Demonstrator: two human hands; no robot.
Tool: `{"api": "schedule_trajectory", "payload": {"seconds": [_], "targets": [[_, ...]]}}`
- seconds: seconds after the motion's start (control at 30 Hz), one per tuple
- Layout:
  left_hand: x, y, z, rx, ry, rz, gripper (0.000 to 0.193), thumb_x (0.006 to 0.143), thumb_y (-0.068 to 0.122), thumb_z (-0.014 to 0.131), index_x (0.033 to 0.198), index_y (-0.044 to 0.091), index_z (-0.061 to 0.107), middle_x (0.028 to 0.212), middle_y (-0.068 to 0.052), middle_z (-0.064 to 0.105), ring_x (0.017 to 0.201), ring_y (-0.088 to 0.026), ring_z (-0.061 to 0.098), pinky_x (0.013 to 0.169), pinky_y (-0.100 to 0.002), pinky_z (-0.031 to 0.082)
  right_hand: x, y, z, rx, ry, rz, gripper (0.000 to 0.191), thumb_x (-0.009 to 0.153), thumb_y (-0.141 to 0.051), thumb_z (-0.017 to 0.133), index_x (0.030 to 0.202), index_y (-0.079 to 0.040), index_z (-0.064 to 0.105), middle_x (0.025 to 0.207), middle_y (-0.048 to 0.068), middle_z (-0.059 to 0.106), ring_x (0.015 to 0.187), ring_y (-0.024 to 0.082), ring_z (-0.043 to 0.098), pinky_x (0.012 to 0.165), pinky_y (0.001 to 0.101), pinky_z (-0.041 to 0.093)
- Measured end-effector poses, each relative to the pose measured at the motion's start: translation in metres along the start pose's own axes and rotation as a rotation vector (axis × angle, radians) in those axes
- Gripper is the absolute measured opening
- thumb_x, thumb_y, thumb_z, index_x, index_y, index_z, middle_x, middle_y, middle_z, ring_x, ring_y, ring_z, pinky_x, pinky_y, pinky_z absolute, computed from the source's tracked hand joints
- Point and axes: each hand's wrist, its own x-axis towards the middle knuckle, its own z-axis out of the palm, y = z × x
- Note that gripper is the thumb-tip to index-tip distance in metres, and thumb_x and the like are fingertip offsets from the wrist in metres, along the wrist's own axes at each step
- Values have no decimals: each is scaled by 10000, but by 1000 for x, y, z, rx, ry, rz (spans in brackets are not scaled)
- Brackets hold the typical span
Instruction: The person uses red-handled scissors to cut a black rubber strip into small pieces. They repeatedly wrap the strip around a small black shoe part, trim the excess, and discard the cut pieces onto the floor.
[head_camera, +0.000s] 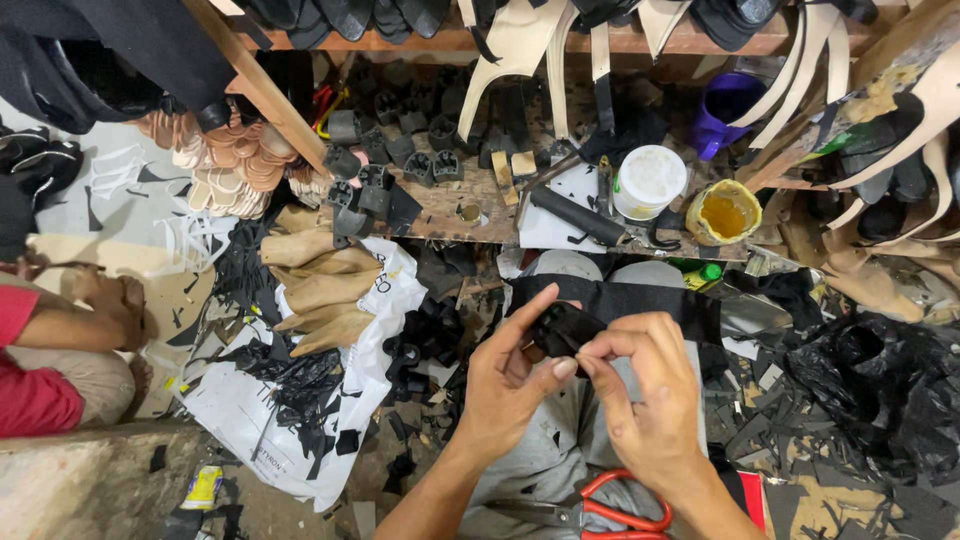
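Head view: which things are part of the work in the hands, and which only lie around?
In use:
- left hand
- right hand
- small black piece, pinched by both hands
- black strip behind it

Lying about:
- red scissors
- white tub
- glue pot
- purple cup
- wooden shoe forms

I hold a small black strap piece (562, 328) pinched between my left hand (505, 385) and my right hand (650, 395), thumbs and forefingers meeting at its lower edge. It is folded into a short loop, matte and dark. A long black fabric band (640, 298) runs flat from its twelve o'clock out toward three o'clock, touching it.
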Motion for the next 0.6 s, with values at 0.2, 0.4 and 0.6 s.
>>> {"api": "schedule_trajectory", "payload": {"seconds": [0.2, 0.4, 0.6], "targets": [[-3, -3, 3, 55, -6, 57, 634, 920, -31, 731, 1505, -43, 490, 1304, -64, 561, 1232, -152, 589, 1066, -290, 497, 1, 2, 1, 21, 7, -58, 128, 886, -56, 701, 967, -39, 603, 950, 112, 584, 900, 264, 568, 825, 360, 458], [8, -18, -20, -71, 42, 53, 620, 929, 66, 772, 1492, -29, 530, 1245, -55, 606, 1147, -150, 612, 999, -295, 517, -26, 24, -6, 299, -167, 308, 141, 910, -121, 701, 972, -54, 593, 914, 95, 616, 848, 215, 590, 791, 303, 503], [20, -10, -48, -364, 87, 17, 589, 1029, 140, 685, 1533, -34, 437, 1300, -78, 640, 1137, -143, 624, 1019, -324, 507, -135, 110, -8, -331, -1366, 182, 282, 873, -277, 720, 1137, -177, 706, 1071, 92, 707, 1018, 293, 694, 829, 436, 536]]}}
